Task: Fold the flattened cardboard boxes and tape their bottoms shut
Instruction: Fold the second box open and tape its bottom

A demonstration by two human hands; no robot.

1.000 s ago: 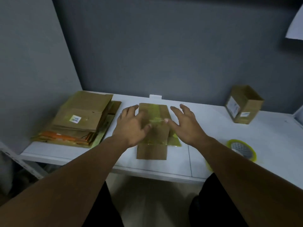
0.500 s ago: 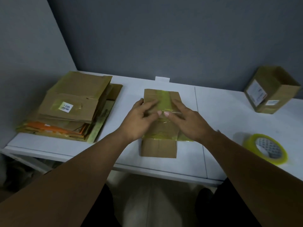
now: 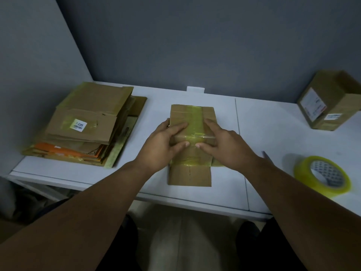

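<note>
At the centre of the white table (image 3: pixel 263 122) lies the flattened cardboard box (image 3: pixel 190 173), its long axis running away from the viewer and one flap reaching toward the near table edge. Yellowish transparent tape strips (image 3: pixel 193 118) cross its upper face lengthwise and crosswise. On the left half of the box rests the left hand (image 3: pixel 161 147); on the right half, the right hand (image 3: pixel 226 147). The left fingers (image 3: pixel 180 127) are loosely spread and lie over the cardboard, the outer ones at its left edge. The right fingers (image 3: pixel 212 125) are likewise spread and pressed onto the surface. Both thumbs point inward, their tips near each other but apart at the box's midline. A stack of flattened boxes (image 3: pixel 88 106) occupies the far-left corner of the table, well apart from the hands; its top piece bears a white barcode label (image 3: pixel 79 125). A roll of tape (image 3: pixel 322 176) lies flat at the right, near the front edge. An assembled box (image 3: pixel 330 100) stands at the far right, close to the grey wall (image 3: pixel 195 45).
</note>
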